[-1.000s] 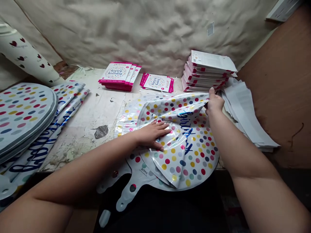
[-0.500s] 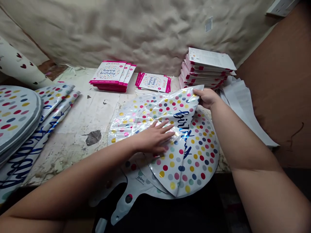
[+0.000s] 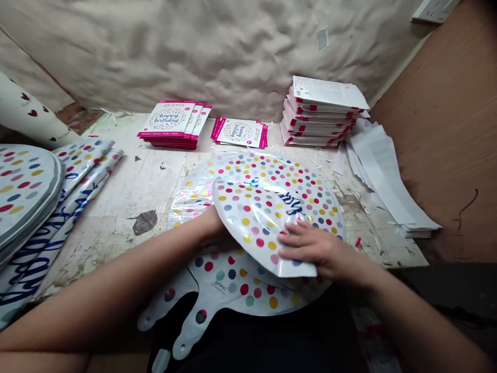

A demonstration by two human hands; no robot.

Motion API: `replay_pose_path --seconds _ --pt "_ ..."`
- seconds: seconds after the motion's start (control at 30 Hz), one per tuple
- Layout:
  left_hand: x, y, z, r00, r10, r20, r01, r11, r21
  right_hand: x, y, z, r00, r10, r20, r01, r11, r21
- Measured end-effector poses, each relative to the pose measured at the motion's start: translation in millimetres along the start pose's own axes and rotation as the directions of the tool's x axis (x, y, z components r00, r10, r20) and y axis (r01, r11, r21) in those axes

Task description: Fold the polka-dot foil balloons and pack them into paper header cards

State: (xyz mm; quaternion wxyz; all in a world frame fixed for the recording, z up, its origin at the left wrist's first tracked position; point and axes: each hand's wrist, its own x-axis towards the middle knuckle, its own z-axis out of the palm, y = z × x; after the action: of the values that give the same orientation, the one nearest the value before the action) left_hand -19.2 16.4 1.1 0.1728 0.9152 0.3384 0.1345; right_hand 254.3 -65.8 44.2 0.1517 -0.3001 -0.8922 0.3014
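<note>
A flat, uninflated foil balloon (image 3: 252,207) with coloured dots and blue lettering lies in front of me, its near side folded over toward the middle. Other flat dotted foil balloons (image 3: 233,295) lie beneath, their tails hanging over the table's front edge. My left hand (image 3: 214,228) reaches in under the folded layer, which hides its fingers. On top of the fold, at its right end, rests my right hand (image 3: 310,247), fingers stretched out and lying on the foil.
Behind the balloons are pink-edged birthday packets (image 3: 169,124), a smaller packet pile (image 3: 238,132) and a tall packet stack (image 3: 326,111). White paper sheets (image 3: 392,178) lie right. Folded foil balloons (image 3: 73,197) and a round dotted stack (image 3: 27,191) sit left.
My right hand has come down and nearer from the raised foil corner and now lies on the fold. The foil's near side has folded over my left hand, which was spread on top.
</note>
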Motion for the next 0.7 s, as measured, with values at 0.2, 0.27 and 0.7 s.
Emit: replay_pose_path --seconds 0.2,0.27,0.7 --pt "-69 -15 -54.9 0.946 -0.32 0.047 0.305 0.932 0.195 -17 9 67 0.999 0.048 -0.017 -0.049 0.996 -0.075" --pt "-71 -10 -71.1 0.878 -0.432 -0.208 0.479 0.809 0.341 -16 10 65 0.995 0.064 -0.075 -0.066 0.997 -0.024" --pt "66 36 39.5 0.959 0.192 0.21 -0.229 0.958 0.174 -27 9 50 0.995 0.082 -0.062 -0.073 0.987 0.144"
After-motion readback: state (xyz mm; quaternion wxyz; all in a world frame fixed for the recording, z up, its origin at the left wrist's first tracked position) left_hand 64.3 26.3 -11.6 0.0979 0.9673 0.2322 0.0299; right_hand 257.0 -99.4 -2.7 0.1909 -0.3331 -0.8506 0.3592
